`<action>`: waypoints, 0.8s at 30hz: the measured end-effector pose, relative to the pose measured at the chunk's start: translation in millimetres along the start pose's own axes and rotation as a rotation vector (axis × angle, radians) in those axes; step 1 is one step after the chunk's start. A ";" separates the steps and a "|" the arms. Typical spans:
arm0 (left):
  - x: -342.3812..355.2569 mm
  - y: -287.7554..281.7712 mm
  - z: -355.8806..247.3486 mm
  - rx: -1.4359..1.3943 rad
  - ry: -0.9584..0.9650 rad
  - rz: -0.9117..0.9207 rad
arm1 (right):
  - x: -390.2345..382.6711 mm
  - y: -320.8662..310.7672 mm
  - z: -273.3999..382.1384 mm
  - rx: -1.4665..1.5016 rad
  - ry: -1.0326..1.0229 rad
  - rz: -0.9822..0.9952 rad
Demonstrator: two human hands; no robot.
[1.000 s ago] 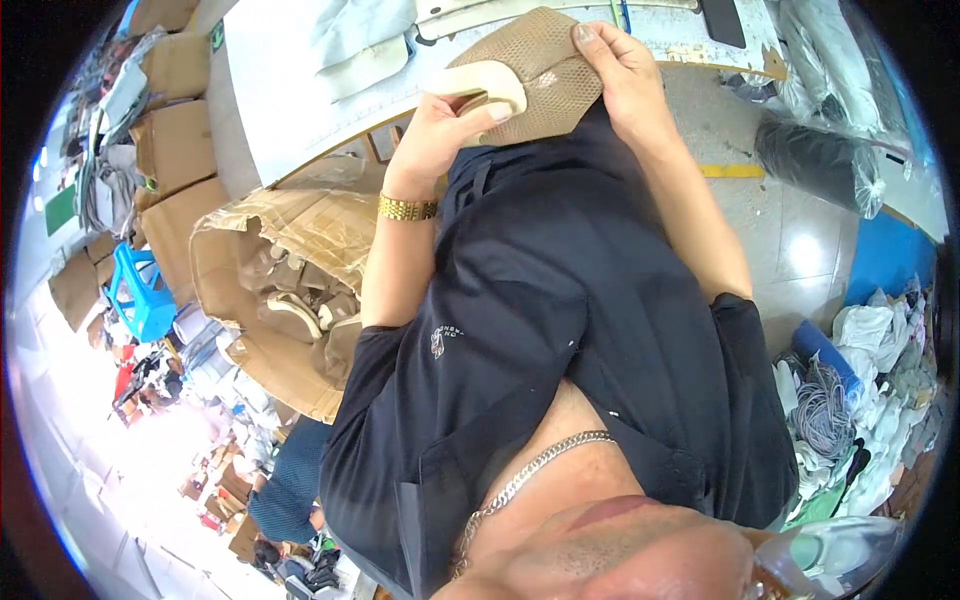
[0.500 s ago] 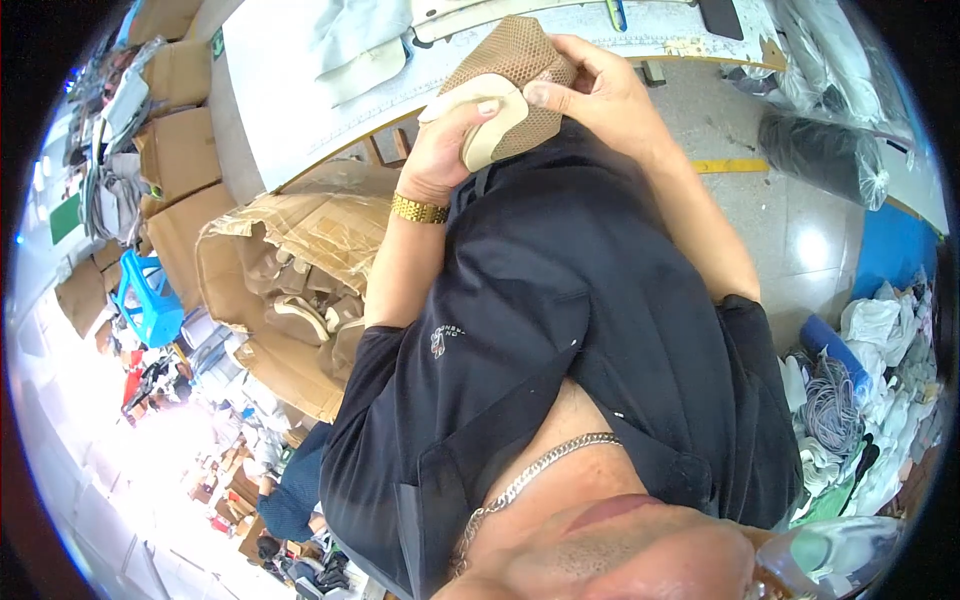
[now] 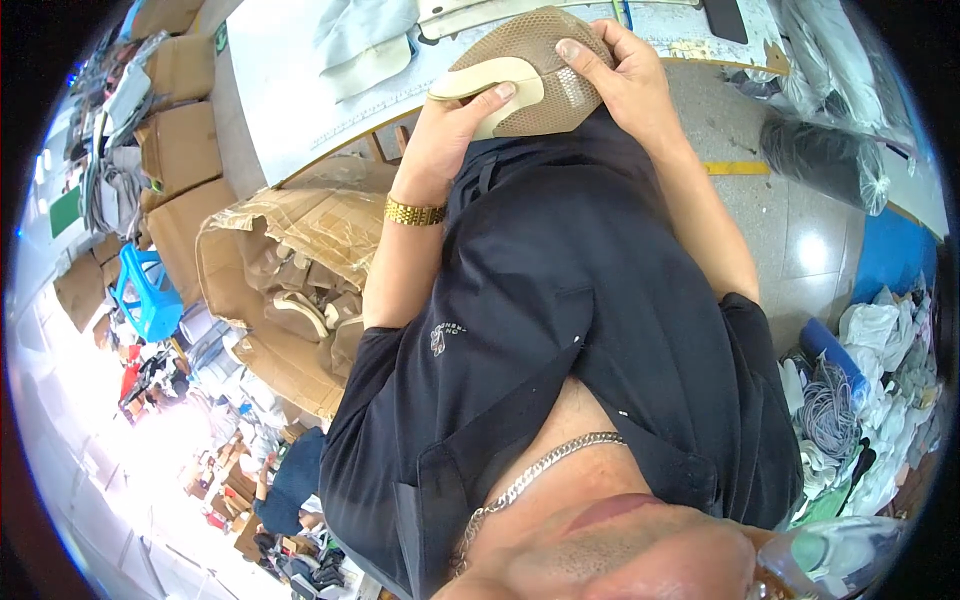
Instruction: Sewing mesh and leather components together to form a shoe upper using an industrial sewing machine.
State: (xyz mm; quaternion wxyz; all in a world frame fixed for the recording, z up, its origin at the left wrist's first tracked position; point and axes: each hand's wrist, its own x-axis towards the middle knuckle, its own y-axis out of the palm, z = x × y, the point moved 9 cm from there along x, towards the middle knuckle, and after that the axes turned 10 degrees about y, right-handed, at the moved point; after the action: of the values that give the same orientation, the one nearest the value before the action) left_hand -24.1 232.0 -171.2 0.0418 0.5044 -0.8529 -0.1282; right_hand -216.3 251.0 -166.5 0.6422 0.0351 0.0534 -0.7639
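Observation:
A tan mesh shoe upper (image 3: pixel 530 115) with a cream trim band is held above my lap, at the table's near edge. My left hand (image 3: pixel 452 128) grips its left end, thumb lying on the cream band, fingers mostly behind the piece. My right hand (image 3: pixel 632 92) is closed on the right side of the mesh, thumb pressed on its upper part and fingers round the edge.
A white worktable (image 3: pixel 270 90) carries pale cut pieces and a dark flat object. At left are a torn carton (image 3: pixel 290 370) of similar uppers, stacked boxes and a blue stool (image 3: pixel 150 300). A coworker (image 3: pixel 290 480) bends behind. Wrapped rolls (image 3: pixel 820 160) and fabric piles stand at right.
The upper was folded tighter and lower half a second ago; now it is raised and flatter again. My right thumb has moved from the cream band's end up onto the mesh.

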 end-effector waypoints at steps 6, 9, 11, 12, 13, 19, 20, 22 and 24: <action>-11.1 -4.4 13.2 -0.050 -0.049 -0.167 | -4.8 3.3 -1.1 -0.140 0.045 -0.022; -18.7 -9.0 16.1 -0.049 -0.033 -0.244 | -5.3 4.8 -14.6 -0.059 0.091 -0.010; -23.4 -11.6 18.1 -0.048 -0.029 -0.260 | -7.6 4.3 -14.0 -0.066 0.085 -0.025; -25.2 -12.1 18.4 -0.032 -0.017 -0.232 | -7.9 3.8 -13.6 -0.071 0.078 -0.040; -26.3 -12.0 18.1 -0.016 -0.004 -0.203 | -8.0 4.7 -14.5 -0.072 0.078 -0.036; -17.2 -11.2 -6.9 0.486 0.122 -0.133 | -12.4 11.3 -8.7 -0.195 0.048 0.051; -15.6 -10.9 -11.4 0.524 0.111 -0.140 | -12.7 16.4 -10.9 -0.126 0.052 0.107; -13.5 -14.0 -11.4 0.402 0.131 -0.185 | -13.0 21.6 -12.4 -0.057 0.055 0.167; -9.8 -8.2 -8.3 0.245 0.156 -0.101 | -13.9 22.8 -16.4 -0.037 0.082 0.207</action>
State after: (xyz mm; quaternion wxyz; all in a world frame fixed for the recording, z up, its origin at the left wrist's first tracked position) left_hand -10.7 235.3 -164.8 0.0397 0.5566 -0.8297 0.0144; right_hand -191.7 262.7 -181.9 0.7156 0.0595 0.0898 -0.6901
